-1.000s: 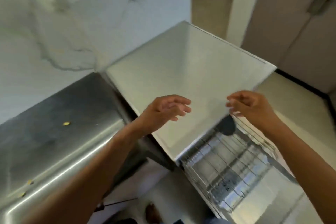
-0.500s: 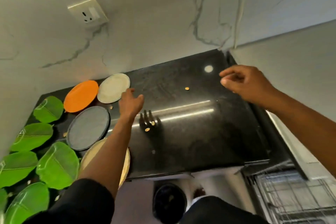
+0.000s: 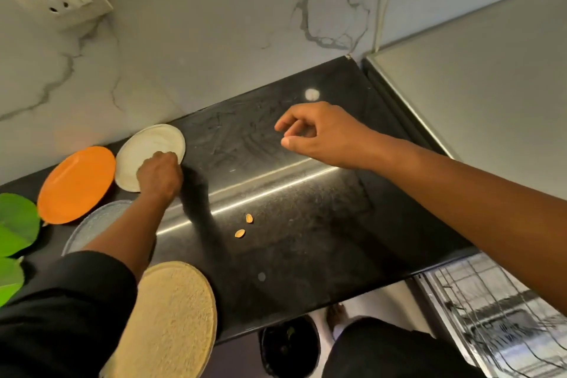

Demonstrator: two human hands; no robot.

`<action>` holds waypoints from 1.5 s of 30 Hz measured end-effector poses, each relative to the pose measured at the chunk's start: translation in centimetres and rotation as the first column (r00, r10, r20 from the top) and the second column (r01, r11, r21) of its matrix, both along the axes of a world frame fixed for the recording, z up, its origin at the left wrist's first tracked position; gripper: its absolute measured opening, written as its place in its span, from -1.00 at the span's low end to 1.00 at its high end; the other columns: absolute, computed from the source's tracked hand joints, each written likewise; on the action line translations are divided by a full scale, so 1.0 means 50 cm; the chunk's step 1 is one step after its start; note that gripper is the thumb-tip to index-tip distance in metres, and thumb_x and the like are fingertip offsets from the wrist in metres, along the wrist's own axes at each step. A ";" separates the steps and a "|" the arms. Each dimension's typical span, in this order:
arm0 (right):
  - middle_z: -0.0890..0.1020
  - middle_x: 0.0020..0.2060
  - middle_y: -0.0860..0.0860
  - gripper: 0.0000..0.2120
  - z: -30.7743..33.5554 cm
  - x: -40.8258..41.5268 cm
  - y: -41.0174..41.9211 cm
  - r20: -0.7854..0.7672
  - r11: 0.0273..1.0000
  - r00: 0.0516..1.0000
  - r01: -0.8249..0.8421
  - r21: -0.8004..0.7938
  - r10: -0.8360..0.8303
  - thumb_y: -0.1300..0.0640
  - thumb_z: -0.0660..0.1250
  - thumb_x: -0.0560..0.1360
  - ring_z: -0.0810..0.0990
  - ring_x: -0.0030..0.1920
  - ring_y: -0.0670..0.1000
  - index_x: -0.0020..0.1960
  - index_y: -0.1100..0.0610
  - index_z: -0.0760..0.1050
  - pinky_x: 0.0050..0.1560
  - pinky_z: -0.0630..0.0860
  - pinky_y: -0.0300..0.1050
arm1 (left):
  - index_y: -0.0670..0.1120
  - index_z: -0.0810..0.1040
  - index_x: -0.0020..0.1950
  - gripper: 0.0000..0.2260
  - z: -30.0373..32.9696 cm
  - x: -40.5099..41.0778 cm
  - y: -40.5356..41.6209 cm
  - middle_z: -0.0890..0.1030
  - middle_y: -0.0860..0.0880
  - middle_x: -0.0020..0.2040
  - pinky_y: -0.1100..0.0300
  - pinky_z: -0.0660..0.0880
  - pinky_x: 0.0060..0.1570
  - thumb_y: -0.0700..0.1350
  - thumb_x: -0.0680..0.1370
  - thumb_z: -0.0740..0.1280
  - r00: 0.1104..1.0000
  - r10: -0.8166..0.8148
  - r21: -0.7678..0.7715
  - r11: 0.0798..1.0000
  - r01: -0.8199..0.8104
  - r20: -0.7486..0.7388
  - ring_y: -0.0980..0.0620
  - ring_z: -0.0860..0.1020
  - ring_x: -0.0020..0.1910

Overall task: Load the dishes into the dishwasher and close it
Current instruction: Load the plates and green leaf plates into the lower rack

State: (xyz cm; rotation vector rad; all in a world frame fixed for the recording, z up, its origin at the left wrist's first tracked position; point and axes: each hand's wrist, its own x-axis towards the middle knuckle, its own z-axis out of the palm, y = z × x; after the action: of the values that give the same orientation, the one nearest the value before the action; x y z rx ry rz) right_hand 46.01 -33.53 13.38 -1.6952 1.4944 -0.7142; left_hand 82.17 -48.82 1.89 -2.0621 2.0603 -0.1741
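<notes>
White plate [image 3: 147,147] under left hand [image 3: 159,176] grip, near edge.

Black counter [image 3: 306,224]: broad bare middle stretch, two small seeds [image 3: 244,226] only. Left end crowded: white plate [image 3: 144,147], orange plate [image 3: 75,184], grey plate [image 3: 92,224], tan plate [image 3: 175,316], green leaves [image 3: 15,224]. Marble wall [image 3: 199,24] closes the far side.

— What is held by the left hand [image 3: 159,173]?
— The white plate [image 3: 147,150] is gripped at its 5 o'clock rim, beside the orange plate [image 3: 76,184]

— And the right hand [image 3: 322,135]?
— It is held loosely curled above the black counter [image 3: 306,224], nothing grasped
</notes>
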 end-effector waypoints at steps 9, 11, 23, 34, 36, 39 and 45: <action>0.68 -0.08 -0.13 -0.81 -0.020 -0.027 0.011 0.040 0.992 0.991 0.124 0.031 -0.125 -0.04 0.42 0.58 0.64 -0.02 -0.18 0.18 -0.11 0.61 0.04 0.53 -0.23 | -0.20 0.56 -0.15 -0.82 0.045 -0.045 -0.008 0.46 -0.13 -0.28 0.03 0.37 -0.31 -0.09 0.51 0.42 0.984 -0.178 -0.087 0.980 0.177 0.000 -0.07 0.40 -0.36; 0.68 -0.11 -0.12 -0.82 -0.025 -0.030 0.014 0.055 0.986 0.985 0.160 0.043 -0.162 -0.03 0.42 0.57 0.64 -0.02 -0.16 0.17 -0.10 0.61 0.04 0.54 -0.21 | -0.25 0.54 -0.16 -0.78 0.081 -0.088 0.009 0.51 -0.20 -0.28 0.01 0.45 -0.31 -0.08 0.51 0.36 0.968 -0.245 -0.217 0.949 0.230 -0.045 -0.15 0.43 -0.37; 0.61 0.23 0.34 -0.19 0.042 -0.119 0.070 0.748 0.825 0.385 0.065 0.562 -0.540 -0.46 0.29 0.49 0.72 0.07 0.36 0.45 0.16 0.40 0.06 0.66 0.31 | -0.21 0.51 -0.07 -0.92 0.338 -0.474 0.180 0.54 -0.20 -0.17 0.01 0.31 -0.19 -0.19 0.55 0.30 0.458 -0.857 -0.686 0.481 0.545 -0.237 -0.21 0.49 -0.22; 0.65 0.27 0.22 -0.56 0.072 -0.510 0.372 0.781 0.675 0.058 0.546 0.497 -0.622 0.28 0.30 0.54 0.67 0.22 0.25 0.42 0.18 0.48 -0.02 0.68 0.10 | -0.11 0.66 0.17 -0.81 0.313 -0.844 0.429 0.65 -0.13 0.11 -0.08 0.41 0.18 -0.07 0.69 0.31 -0.238 -0.971 -0.607 -0.186 0.773 -0.005 -0.17 0.58 0.05; 0.71 0.18 0.17 -0.59 0.063 -0.580 0.458 0.769 0.640 0.102 0.629 0.441 -0.630 0.29 0.34 0.55 0.69 0.19 0.23 0.39 0.19 0.50 -0.05 0.68 0.10 | -0.09 0.66 0.22 -0.78 0.295 -0.912 0.479 0.64 -0.10 0.17 -0.09 0.41 0.24 -0.02 0.67 0.32 -0.266 -0.961 -0.581 -0.173 0.796 -0.079 -0.17 0.58 0.13; 0.68 0.24 0.17 -0.56 0.044 -0.674 0.601 0.752 0.597 0.153 0.715 0.363 -0.641 0.27 0.39 0.53 0.68 0.22 0.23 0.40 0.17 0.52 0.08 0.67 0.20 | -0.07 0.64 0.27 -0.74 0.263 -1.018 0.570 0.63 -0.07 0.26 -0.07 0.42 0.27 0.01 0.64 0.35 -0.296 -0.934 -0.537 -0.147 0.831 -0.201 -0.13 0.57 0.24; 0.72 0.13 0.10 -0.60 -0.031 -0.850 0.914 0.573 0.318 0.084 0.892 0.320 -0.815 0.23 0.51 0.40 0.67 0.20 0.21 0.23 0.08 0.62 -0.06 0.71 0.10 | -0.04 0.60 0.35 -0.67 0.181 -1.238 0.801 0.58 0.00 0.36 0.02 0.40 0.38 -0.03 0.59 0.36 -0.339 -0.824 -0.404 -0.149 0.902 -0.454 -0.04 0.50 0.37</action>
State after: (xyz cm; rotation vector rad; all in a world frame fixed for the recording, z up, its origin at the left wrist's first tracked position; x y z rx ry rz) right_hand 3.52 12.17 11.81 -0.1911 1.7927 -1.8400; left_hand 20.27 -8.75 10.95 0.4096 3.3968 0.5170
